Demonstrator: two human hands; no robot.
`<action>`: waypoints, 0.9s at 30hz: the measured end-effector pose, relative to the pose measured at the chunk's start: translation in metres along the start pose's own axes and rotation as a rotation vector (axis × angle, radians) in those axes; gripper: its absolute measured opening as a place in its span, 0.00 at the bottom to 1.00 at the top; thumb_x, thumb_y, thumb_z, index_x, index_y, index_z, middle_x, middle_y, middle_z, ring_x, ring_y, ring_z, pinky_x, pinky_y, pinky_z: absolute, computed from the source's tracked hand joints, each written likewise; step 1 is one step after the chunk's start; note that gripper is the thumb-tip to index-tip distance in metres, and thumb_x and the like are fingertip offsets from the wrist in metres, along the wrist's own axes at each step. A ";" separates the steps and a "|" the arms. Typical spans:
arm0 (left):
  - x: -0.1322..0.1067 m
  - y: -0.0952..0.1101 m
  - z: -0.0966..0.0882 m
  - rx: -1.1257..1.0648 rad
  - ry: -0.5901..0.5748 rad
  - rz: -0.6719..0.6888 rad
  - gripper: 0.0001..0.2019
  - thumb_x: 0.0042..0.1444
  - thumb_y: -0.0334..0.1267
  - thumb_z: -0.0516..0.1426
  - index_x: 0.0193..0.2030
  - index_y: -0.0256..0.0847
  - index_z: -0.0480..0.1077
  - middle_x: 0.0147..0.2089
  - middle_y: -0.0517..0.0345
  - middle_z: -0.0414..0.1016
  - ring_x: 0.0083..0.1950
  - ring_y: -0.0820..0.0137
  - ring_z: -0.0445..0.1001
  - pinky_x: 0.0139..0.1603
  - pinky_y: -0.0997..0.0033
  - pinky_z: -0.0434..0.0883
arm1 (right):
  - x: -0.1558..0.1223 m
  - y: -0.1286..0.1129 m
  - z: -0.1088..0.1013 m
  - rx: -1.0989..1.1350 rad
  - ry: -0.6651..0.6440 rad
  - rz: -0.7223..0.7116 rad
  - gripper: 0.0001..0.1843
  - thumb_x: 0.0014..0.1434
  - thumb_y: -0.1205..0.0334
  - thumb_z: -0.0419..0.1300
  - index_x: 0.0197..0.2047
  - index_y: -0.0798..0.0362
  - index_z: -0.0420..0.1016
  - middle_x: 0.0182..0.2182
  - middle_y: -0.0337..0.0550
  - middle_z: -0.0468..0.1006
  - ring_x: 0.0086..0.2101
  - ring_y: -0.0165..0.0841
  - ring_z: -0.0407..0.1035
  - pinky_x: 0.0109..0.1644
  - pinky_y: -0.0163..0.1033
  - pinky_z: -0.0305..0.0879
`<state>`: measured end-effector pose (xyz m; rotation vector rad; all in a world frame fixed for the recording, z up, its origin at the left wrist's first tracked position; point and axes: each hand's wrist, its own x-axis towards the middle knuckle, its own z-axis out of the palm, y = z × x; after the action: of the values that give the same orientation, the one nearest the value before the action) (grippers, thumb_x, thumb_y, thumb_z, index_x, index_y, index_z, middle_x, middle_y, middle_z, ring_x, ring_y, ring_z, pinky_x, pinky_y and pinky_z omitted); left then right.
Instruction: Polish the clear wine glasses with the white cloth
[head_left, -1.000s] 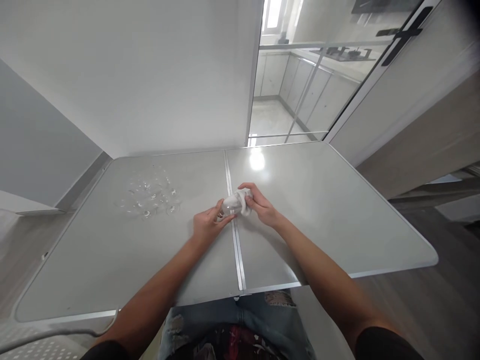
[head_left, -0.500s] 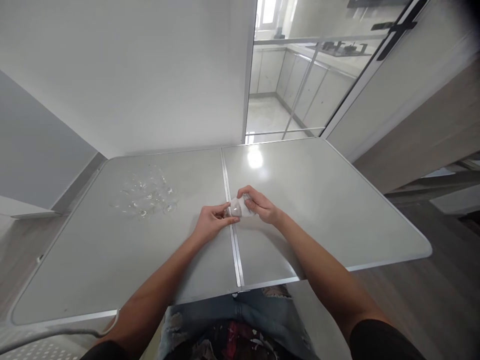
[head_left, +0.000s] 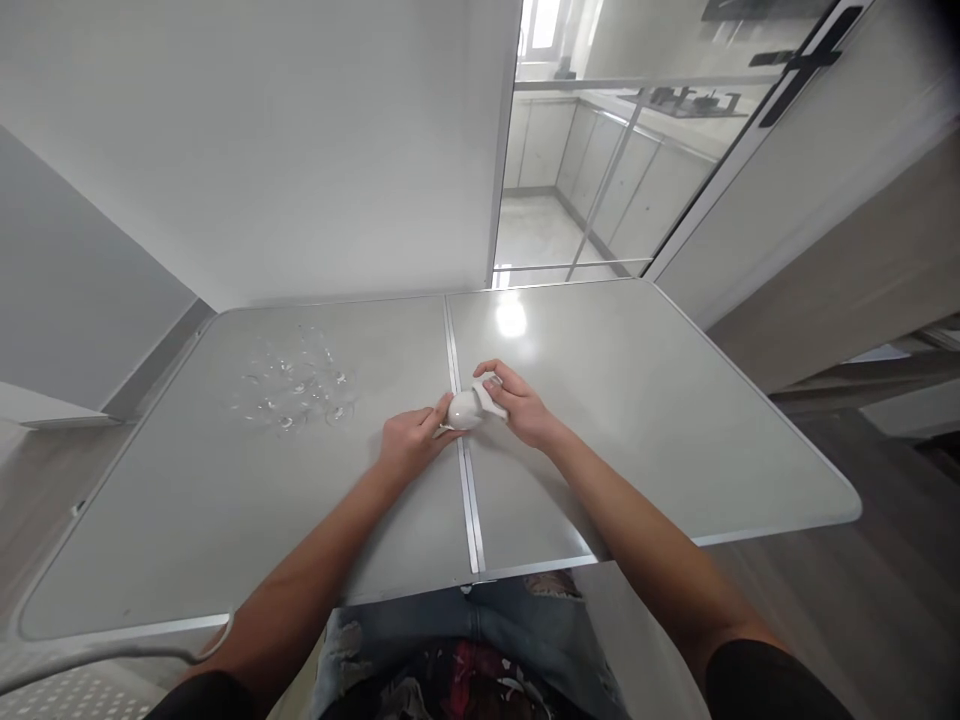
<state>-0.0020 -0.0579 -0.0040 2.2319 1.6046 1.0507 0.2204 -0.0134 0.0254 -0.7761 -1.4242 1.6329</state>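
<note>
Both my hands meet over the table's middle seam. My left hand (head_left: 409, 442) pinches a small clear glass (head_left: 459, 412) by its end, fingers closed on it. My right hand (head_left: 519, 405) is closed on a white cloth (head_left: 487, 398) that is pressed into and around the glass. Glass and cloth are held just above the grey tabletop (head_left: 615, 400); whether they touch it I cannot tell.
Several small clear glasses (head_left: 296, 385) stand grouped on the table's far left half. A metal seam (head_left: 469, 500) splits the tabletop. A white wall stands behind, a glass door (head_left: 600, 170) to a kitchen at the back right. My knees show under the near edge.
The glass and cloth have turned between my hands and now show a rounded white end. My hands stay at the seam; the view shifted slightly.
</note>
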 end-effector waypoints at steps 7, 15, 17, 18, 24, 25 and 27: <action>-0.001 0.016 -0.002 -0.243 -0.106 -0.168 0.28 0.52 0.61 0.65 0.51 0.40 0.79 0.23 0.63 0.68 0.23 0.76 0.61 0.27 0.74 0.54 | 0.000 -0.004 0.006 0.028 -0.015 0.002 0.19 0.65 0.43 0.59 0.51 0.46 0.65 0.29 0.36 0.66 0.31 0.32 0.60 0.36 0.35 0.59; 0.009 0.012 -0.021 -1.258 -0.969 -0.726 0.30 0.51 0.67 0.63 0.30 0.37 0.66 0.23 0.65 0.61 0.17 0.86 0.45 0.19 0.80 0.47 | -0.014 -0.012 -0.001 -0.204 -0.290 -0.167 0.17 0.70 0.43 0.51 0.45 0.49 0.65 0.31 0.37 0.63 0.28 0.31 0.56 0.32 0.37 0.56; 0.008 0.009 -0.022 -1.284 -0.989 -0.731 0.29 0.52 0.66 0.62 0.31 0.37 0.66 0.23 0.66 0.60 0.17 0.86 0.45 0.19 0.81 0.48 | -0.014 -0.013 -0.006 -0.335 -0.306 -0.278 0.16 0.71 0.45 0.49 0.45 0.49 0.66 0.34 0.40 0.66 0.30 0.32 0.58 0.37 0.39 0.60; 0.008 0.008 -0.022 -1.285 -0.982 -0.738 0.29 0.53 0.65 0.62 0.32 0.36 0.66 0.23 0.66 0.59 0.18 0.86 0.44 0.19 0.81 0.48 | -0.014 -0.013 -0.009 -0.423 -0.304 -0.345 0.16 0.72 0.47 0.47 0.45 0.49 0.66 0.34 0.40 0.66 0.31 0.33 0.58 0.41 0.41 0.61; 0.007 0.014 -0.017 -1.192 -0.872 -0.731 0.30 0.57 0.66 0.58 0.39 0.34 0.73 0.23 0.68 0.54 0.19 0.84 0.41 0.20 0.79 0.45 | -0.009 -0.006 -0.007 -0.765 -0.268 -0.579 0.12 0.73 0.55 0.45 0.44 0.47 0.67 0.23 0.31 0.63 0.23 0.30 0.48 0.57 0.52 0.54; 0.006 0.015 -0.016 -1.137 -0.806 -0.686 0.30 0.57 0.66 0.58 0.36 0.34 0.73 0.22 0.67 0.55 0.19 0.83 0.43 0.20 0.78 0.45 | -0.008 -0.004 -0.004 -0.722 -0.215 -0.539 0.13 0.73 0.54 0.45 0.45 0.48 0.67 0.23 0.32 0.63 0.23 0.30 0.49 0.54 0.50 0.56; 0.005 0.017 -0.012 -0.944 -0.610 -0.556 0.28 0.55 0.64 0.60 0.33 0.35 0.73 0.22 0.65 0.57 0.20 0.81 0.49 0.22 0.76 0.48 | -0.006 -0.002 0.003 -0.548 -0.082 -0.367 0.13 0.73 0.51 0.46 0.47 0.47 0.66 0.24 0.32 0.62 0.24 0.30 0.52 0.45 0.44 0.60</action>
<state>0.0033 -0.0630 0.0162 1.1938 1.0186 0.6470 0.2210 -0.0203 0.0271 -0.6913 -1.9767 1.0115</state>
